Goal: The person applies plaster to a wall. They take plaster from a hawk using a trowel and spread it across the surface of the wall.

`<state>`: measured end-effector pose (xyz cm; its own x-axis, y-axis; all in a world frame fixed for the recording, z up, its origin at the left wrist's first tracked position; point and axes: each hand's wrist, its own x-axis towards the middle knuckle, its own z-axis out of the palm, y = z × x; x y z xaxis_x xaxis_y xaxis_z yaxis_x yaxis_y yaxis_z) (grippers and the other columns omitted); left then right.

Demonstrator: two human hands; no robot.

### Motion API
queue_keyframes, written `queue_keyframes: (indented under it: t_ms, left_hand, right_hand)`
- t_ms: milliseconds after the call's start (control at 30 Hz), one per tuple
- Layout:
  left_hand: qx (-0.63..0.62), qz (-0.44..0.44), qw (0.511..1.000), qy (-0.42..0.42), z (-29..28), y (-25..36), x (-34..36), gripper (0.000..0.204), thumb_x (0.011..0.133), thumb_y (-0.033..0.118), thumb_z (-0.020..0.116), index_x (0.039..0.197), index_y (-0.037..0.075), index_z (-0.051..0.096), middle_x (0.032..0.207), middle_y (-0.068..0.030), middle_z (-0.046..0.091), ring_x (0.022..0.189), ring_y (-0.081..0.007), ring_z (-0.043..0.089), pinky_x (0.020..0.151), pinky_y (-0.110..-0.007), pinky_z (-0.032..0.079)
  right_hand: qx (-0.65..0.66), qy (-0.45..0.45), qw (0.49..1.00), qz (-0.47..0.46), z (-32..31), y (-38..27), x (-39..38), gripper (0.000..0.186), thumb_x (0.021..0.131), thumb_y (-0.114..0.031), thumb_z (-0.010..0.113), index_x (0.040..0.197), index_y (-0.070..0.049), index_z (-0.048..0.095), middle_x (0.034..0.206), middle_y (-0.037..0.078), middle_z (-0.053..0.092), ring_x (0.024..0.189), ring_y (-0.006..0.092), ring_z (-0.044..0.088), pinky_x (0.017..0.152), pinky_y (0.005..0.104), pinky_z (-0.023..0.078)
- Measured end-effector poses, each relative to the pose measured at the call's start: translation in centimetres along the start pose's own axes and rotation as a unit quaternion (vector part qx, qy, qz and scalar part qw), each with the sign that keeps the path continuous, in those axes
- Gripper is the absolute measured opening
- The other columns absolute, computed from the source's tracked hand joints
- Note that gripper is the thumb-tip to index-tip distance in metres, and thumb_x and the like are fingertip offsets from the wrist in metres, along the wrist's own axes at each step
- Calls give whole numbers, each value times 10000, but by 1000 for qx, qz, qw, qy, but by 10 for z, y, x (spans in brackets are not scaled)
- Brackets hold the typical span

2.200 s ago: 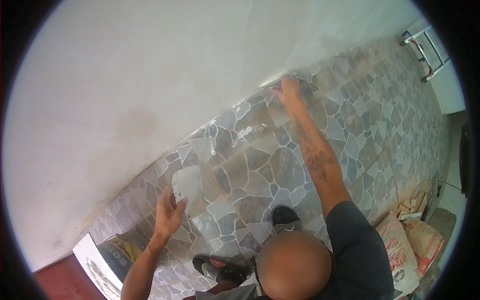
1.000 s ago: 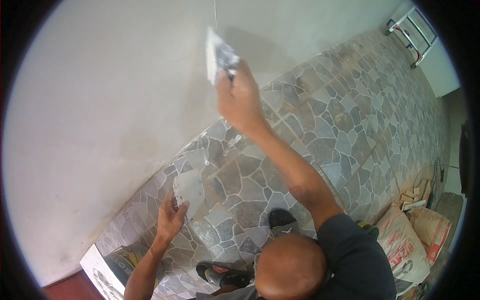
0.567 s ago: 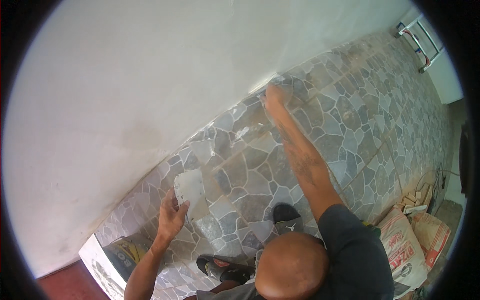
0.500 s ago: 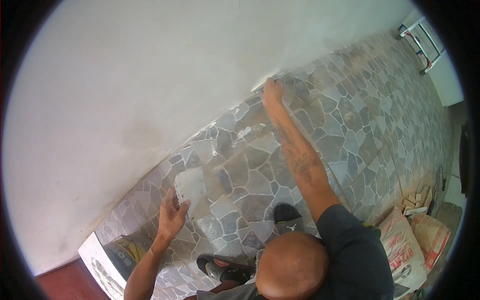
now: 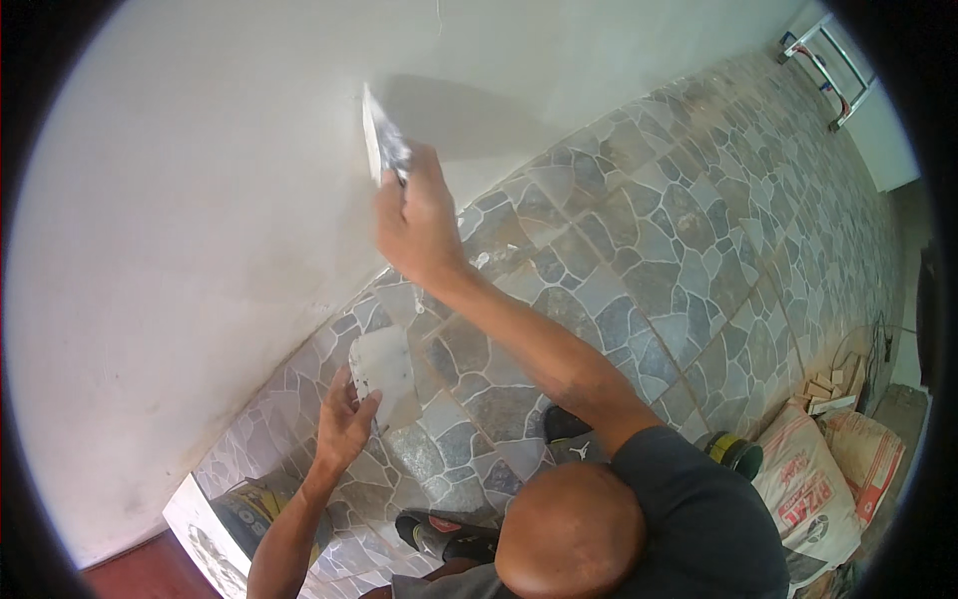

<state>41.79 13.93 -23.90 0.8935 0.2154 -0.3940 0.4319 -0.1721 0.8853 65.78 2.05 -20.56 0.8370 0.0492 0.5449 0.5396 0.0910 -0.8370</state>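
Observation:
My right hand [image 5: 419, 220] is closed round a putty knife [image 5: 377, 135], whose wide blade tilts up against the pale wall [image 5: 220, 150] and casts a shadow to its right. The handle is mostly hidden in my fist. Lower down, my left hand [image 5: 344, 424] grips a flat, pale rectangular plate [image 5: 383, 361] by its edge, thumb on top. Dark specks and smears mark the plate, held above the stone-patterned floor [image 5: 599, 329]. White blobs of filler [image 5: 483, 260] lie on the floor near the foot of the wall.
A dark bucket with yellow marks [image 5: 254, 514] stands beside my left forearm, next to a white panel [image 5: 205, 529]. At right are a dark, yellow-banded container [image 5: 736, 454], printed sacks [image 5: 798, 489] and wood offcuts [image 5: 826, 384]. A metal ladder [image 5: 838, 75] stands far right.
My right hand has risen from the wall's bottom edge and moved left, bringing the putty knife into view against the wall. My left hand and the plate have hardly moved.

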Motion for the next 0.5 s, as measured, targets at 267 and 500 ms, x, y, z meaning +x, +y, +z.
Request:
queue_keyframes:
  t_ms: [267, 500]
  left_hand:
    - [-8, -23, 1000, 4, 2, 5, -2, 566, 930, -18, 561, 1461, -20, 367, 1293, -117, 584, 1163, -181, 566, 1000, -310, 441]
    - [-28, 7, 999, 19, -13, -23, -17, 560, 922, 12, 579, 1446, -15, 383, 1271, -123, 598, 1136, -173, 581, 960, -308, 469]
  right_hand:
    - [71, 173, 896, 404, -93, 145, -44, 346, 955, -239, 529, 1094, 74, 575, 973, 166, 637, 914, 257, 606, 820, 391, 473]
    - [80, 212, 847, 481, -57, 205, -47, 292, 930, -147, 514, 1078, 103, 547, 966, 152, 598, 825, 194, 550, 748, 343, 464]
